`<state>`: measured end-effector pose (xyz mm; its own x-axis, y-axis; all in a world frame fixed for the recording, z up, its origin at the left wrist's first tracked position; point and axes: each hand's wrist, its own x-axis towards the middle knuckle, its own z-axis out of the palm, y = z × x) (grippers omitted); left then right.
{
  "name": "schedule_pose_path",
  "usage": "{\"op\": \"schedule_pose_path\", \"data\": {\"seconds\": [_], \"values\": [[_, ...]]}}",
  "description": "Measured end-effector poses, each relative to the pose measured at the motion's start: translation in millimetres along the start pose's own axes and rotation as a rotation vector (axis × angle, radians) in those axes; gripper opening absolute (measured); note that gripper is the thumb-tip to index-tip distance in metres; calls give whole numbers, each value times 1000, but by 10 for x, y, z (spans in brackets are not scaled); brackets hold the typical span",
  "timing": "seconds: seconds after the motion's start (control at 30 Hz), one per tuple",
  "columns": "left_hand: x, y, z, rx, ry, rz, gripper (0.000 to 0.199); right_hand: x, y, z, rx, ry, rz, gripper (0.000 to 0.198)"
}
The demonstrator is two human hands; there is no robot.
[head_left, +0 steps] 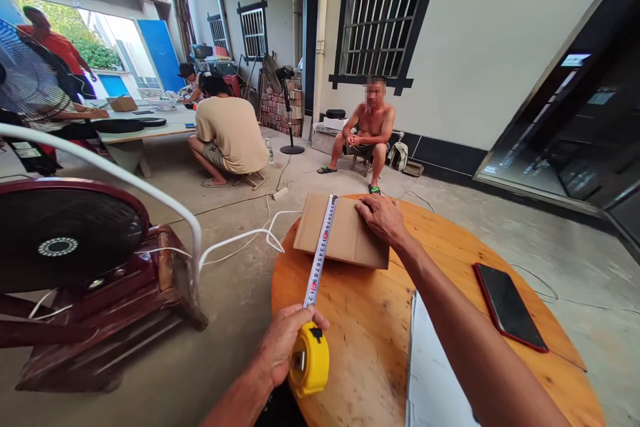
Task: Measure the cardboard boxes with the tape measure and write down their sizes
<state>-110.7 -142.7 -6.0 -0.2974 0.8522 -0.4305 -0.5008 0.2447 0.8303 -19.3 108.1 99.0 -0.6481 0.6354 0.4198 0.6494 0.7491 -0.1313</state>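
A brown cardboard box (360, 237) rests near the far left edge of the round wooden table (360, 340). My left hand (285, 340) is closed around a yellow tape measure (316, 363), held low at the table's near left side. The tape's white blade (320, 257) runs out from it across the top of the box, and its hooked end sits at the far edge. With my right hand (384, 217) I grip the box's far right corner, thumb on top and the other fingers over the far edge, partly hidden.
A black phone (509, 307) in a red case lies on the table's right, and white papers (435, 360) lie beneath my right forearm. A large fan (65, 240) stands on a wooden chair at left. People sit beyond, one facing me; cords cross the floor.
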Motion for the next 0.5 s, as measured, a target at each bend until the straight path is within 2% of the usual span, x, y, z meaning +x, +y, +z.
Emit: {"op": "schedule_pose_path", "data": {"seconds": [0.5], "values": [[40,-30,18,-14,15,13,27,1,-6,1,-12,-2,-7,31]]}}
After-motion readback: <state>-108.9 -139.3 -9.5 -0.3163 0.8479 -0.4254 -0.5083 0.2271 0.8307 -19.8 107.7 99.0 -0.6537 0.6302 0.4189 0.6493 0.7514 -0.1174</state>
